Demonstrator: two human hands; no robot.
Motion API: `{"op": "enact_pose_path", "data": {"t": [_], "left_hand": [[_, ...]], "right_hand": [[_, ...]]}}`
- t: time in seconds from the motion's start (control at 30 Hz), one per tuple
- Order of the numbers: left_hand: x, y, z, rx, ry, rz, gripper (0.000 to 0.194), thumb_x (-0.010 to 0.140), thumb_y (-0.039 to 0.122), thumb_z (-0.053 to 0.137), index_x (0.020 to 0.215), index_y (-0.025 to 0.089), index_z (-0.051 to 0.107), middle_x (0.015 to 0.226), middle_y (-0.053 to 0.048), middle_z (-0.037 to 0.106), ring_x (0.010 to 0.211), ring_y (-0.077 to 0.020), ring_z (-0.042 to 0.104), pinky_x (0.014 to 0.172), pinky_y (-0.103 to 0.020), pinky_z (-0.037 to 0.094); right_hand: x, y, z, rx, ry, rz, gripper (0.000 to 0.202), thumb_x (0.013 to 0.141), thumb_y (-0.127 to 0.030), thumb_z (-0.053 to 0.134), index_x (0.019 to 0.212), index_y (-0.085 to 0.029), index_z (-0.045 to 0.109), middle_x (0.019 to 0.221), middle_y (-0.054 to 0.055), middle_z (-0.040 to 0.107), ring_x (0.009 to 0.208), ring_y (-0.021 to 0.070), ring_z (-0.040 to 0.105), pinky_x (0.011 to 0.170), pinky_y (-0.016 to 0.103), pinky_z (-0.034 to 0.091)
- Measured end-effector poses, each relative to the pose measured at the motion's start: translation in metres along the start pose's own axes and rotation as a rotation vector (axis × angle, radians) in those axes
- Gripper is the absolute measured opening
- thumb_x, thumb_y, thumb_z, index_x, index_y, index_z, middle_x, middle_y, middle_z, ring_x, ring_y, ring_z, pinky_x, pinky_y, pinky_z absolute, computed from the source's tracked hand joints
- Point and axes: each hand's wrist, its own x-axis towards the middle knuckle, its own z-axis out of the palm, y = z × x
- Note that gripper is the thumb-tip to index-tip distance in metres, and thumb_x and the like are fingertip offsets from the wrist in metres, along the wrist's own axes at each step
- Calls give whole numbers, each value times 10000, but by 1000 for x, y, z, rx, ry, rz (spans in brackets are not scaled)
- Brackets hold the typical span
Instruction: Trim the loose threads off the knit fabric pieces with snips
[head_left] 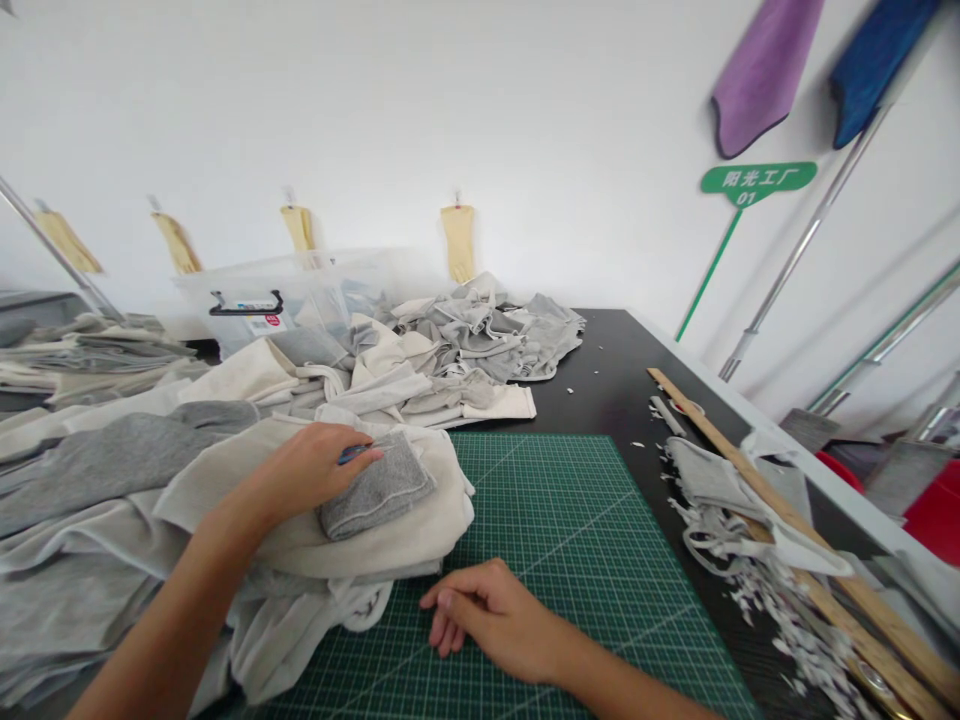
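Grey folded cloth (pixel 390 490) lies atop the cream fabric pile (pixel 442 500) at near left, left hand (pixel 330 465) over it, gripping a small blue object (pixel 351 455), mostly hidden. Right hand (pixel 487 615) half open, fingers loosely curled, at the green cutting mat (pixel 555 520); wooden strip (pixel 720 440) and pale scraps (pixel 772 590) along the right.

My left hand (pixel 335 468) and right hand (pixel 496 617) are bare, a nail (pixel 447 599) showing on the right thumb (pixel 463 608); my left forearm (pixel 184 590) and right forearm (pixel 611 684) are bare too.
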Motion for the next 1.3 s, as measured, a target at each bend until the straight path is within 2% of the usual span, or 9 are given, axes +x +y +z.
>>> {"op": "enact_pose_path", "data": {"t": [0.3, 0.43, 0.57, 0.67, 0.83, 0.97, 1.1, 1.3], "left_hand": [[-3, 6, -9, -5, 22, 31, 423, 1009, 497, 507, 1085, 179, 775, 1056, -97, 788, 973, -286, 721, 870, -389, 493], [-5, 12, -15, -17, 20, 47, 362, 1003, 438, 535, 1031, 179, 787, 1026, -87, 793, 952, -276, 728, 879, -392, 501], [-8, 17, -19, -40, 37, 47, 389, 994, 486, 562, 1096, 176, 774, 1065, -81, 791, 980, -265, 726, 889, -376, 509], [-9, 20, -21, -51, 38, 59, 361, 999, 461, 559, 1061, 182, 780, 1040, -71, 794, 970, -257, 725, 896, -370, 506], [-9, 21, -22, -64, 73, 57, 398, 1005, 485, 546, 1129, 173, 760, 1077, -76, 787, 973, -257, 718, 890, -379, 505], [-9, 19, -18, -71, 44, 70, 349, 1007, 464, 555, 1047, 201, 781, 1034, -57, 793, 971, -256, 720, 903, -386, 503], [-10, 19, -16, -74, 43, 65, 389, 1000, 504, 563, 1100, 190, 771, 1067, -64, 789, 1014, -269, 716, 921, -396, 507], [-9, 23, -20, -78, 65, 95, 375, 1020, 480, 531, 1088, 200, 770, 1074, -52, 789, 1000, -250, 719, 917, -367, 502]], "right_hand": [[-1, 1, 0, -34, -5, -12, 683, 930, -700, 550, 1052, -60, 755, 766, 95, 715, 630, 111, 653, 640, 241, 528], [-2, 0, 0, -42, -10, -17, 646, 948, -669, 553, 1056, -65, 755, 773, 99, 722, 628, 113, 655, 640, 241, 528], [-2, -3, -1, -64, -7, -24, 626, 963, -649, 546, 1056, -69, 761, 768, 102, 727, 621, 112, 654, 639, 239, 528], [-3, -4, -1, -65, -5, -20, 624, 961, -648, 551, 1057, -69, 762, 765, 106, 730, 616, 111, 653, 637, 238, 529], [-3, -3, 0, -63, 5, -21, 618, 961, -647, 554, 1065, -74, 763, 756, 102, 731, 613, 112, 654, 635, 240, 530], [-2, -1, 0, -63, 7, -13, 631, 956, -659, 552, 1077, -77, 763, 749, 98, 726, 609, 112, 651, 634, 243, 526], [-2, -1, 0, -58, 8, -9, 638, 945, -673, 558, 1075, -84, 764, 749, 93, 722, 610, 115, 653, 634, 249, 527], [-2, -2, -1, -71, 13, -12, 637, 946, -673, 556, 1080, -85, 762, 751, 90, 721, 610, 119, 654, 633, 254, 531]]}}
